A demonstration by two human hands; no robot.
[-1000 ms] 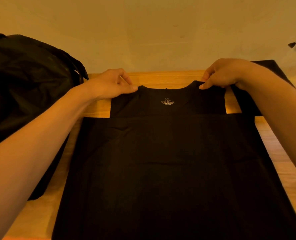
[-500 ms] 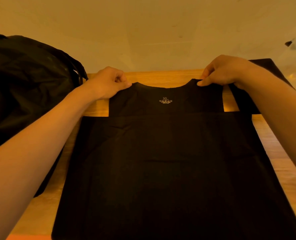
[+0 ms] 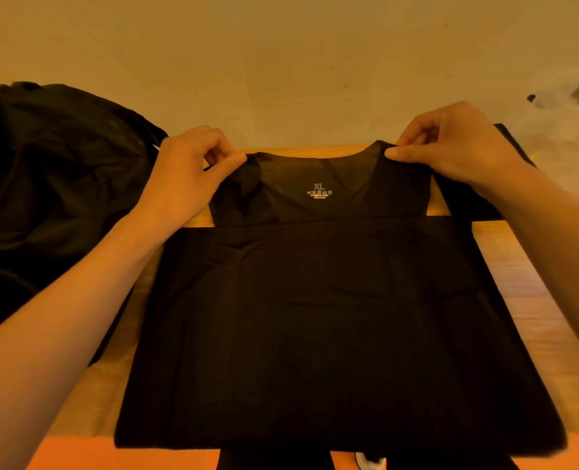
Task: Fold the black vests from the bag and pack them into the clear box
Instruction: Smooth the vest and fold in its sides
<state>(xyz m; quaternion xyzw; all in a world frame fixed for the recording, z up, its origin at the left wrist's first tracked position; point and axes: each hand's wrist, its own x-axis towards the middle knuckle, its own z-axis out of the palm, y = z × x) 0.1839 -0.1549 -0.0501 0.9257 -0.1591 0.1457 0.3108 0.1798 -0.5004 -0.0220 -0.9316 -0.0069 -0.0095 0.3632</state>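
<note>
Vest lies flat on the desk. Left hand and right hand each pinch a shoulder strap. Folding looks barely begun, with the bag alongside and packing not yet done.

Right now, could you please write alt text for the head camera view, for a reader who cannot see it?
A person's left hand and right hand pinch the shoulder straps of a black fabric vest spread on a wooden table, with a pale XL label printed inside its neckline. A crumpled black bag lies at the left.
</note>
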